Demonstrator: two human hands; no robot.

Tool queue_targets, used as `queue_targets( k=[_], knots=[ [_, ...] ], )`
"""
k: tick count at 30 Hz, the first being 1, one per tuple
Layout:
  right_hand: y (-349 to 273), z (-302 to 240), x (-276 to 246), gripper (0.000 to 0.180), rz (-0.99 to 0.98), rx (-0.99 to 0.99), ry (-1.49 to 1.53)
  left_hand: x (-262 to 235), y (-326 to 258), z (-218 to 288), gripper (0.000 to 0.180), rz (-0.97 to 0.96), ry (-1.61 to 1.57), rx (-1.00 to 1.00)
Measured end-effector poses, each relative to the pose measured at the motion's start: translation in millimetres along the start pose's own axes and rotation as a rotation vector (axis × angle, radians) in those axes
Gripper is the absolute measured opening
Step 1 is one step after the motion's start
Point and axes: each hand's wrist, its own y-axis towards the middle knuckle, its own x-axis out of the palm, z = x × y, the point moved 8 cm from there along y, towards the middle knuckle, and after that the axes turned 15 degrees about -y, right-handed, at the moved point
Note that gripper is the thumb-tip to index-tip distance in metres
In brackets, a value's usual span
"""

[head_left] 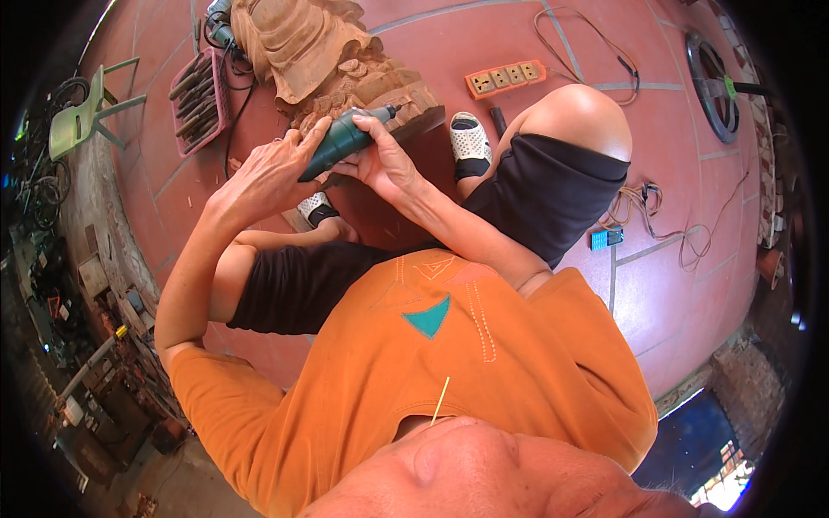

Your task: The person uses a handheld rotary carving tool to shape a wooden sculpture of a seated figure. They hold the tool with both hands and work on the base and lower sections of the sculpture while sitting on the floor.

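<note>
A dark green die grinder (339, 145) with a grey nose is held between both hands, its narrow tip pointing right. My left hand (275, 171) is closed on its rear part. My right hand (386, 161) grips it nearer the nose, thumb on top and the other fingers partly hidden underneath. Just beyond the tool stands a reddish-brown wood carving (298, 52) with draped folds, on a rough block base. The tool's tip overlaps the carving's base from this angle; I cannot tell whether they touch.
Left of the carving is a pink basket (226, 104) of carving tools, with a black cord (250, 95) and another power tool (221, 30). An orange power strip (506, 78), loose cords (626, 65) and a small blue box (607, 239) lie right. A green chair (76, 126) stands far left.
</note>
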Motion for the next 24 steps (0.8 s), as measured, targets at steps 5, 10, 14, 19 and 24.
queue_targets(
  k=[5, 10, 14, 19, 24],
  knots=[
    [3.8, -2.1, 0.2, 0.029, -0.011, -0.003, 0.004, 0.3, 1.1, -1.9, 0.089, 0.015, 0.021, 0.019],
    [6.7, -3.2, 0.2, 0.029, -0.027, -0.009, 0.006, -0.4, 1.5, -0.7, 0.089, 0.019, 0.022, 0.025],
    [7.3, -4.5, 0.3, 0.029, -0.038, -0.022, -0.004, 1.4, 1.1, -1.5, 0.091, 0.023, 0.012, -0.002],
    [7.4, -2.0, -2.2, 0.030, -0.023, -0.020, -0.002, 2.6, 0.8, 0.0, 0.090, 0.016, 0.017, -0.003],
    [3.6, -1.2, -2.4, 0.032, -0.017, -0.010, 0.003, 1.9, -0.4, 3.8, 0.084, 0.032, 0.006, 0.058]
  ],
)
